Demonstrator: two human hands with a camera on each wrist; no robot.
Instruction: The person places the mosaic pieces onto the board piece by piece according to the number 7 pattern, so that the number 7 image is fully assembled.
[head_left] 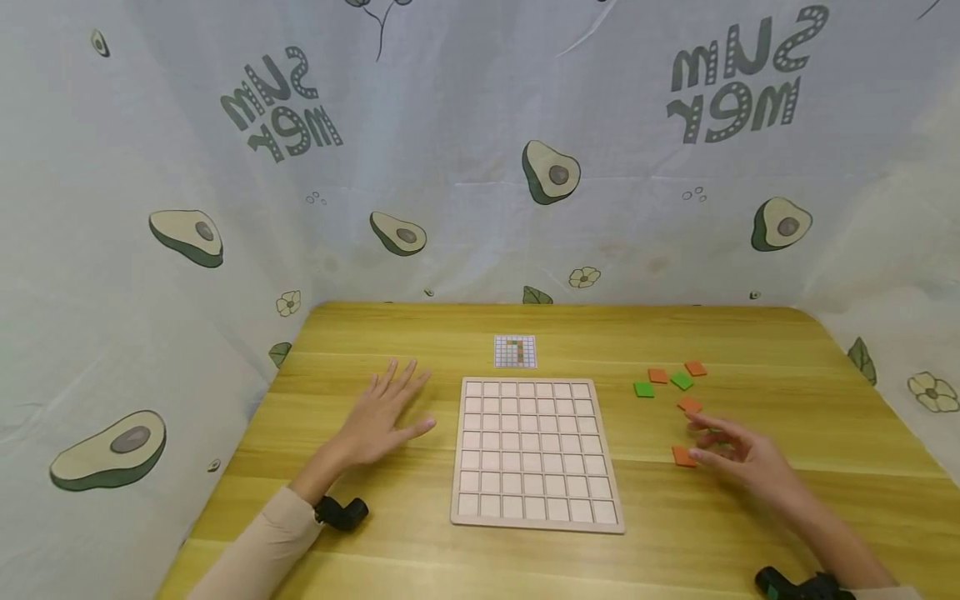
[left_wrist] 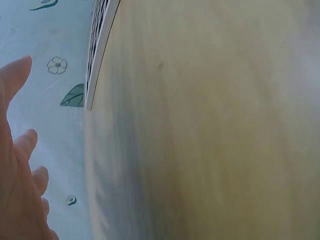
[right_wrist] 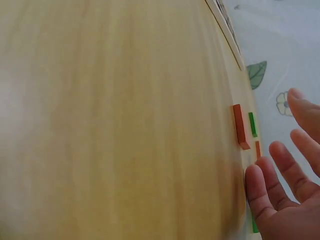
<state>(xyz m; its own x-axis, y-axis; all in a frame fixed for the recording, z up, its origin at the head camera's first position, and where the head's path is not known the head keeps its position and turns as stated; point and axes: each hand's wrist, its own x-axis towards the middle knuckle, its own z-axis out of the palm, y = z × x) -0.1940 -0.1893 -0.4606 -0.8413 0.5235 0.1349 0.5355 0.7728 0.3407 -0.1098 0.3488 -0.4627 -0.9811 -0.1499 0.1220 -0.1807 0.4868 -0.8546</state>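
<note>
My left hand lies spread to the left of a pale wooden grid board, holding nothing. To the board's right, my right hand hovers by the loose square tiles with its fingers apart and slightly bent. Nearest to its fingertips is an orange tile; in the right wrist view that orange tile stands clear of the fingers. Another orange tile lies just beyond the hand. A green tile is partly hidden behind the fingers. Every cell of the board is bare.
Farther back lie a green tile, an orange tile, another green tile and another orange tile. A small printed pattern card sits behind the board. An avocado-print curtain surrounds the wooden table.
</note>
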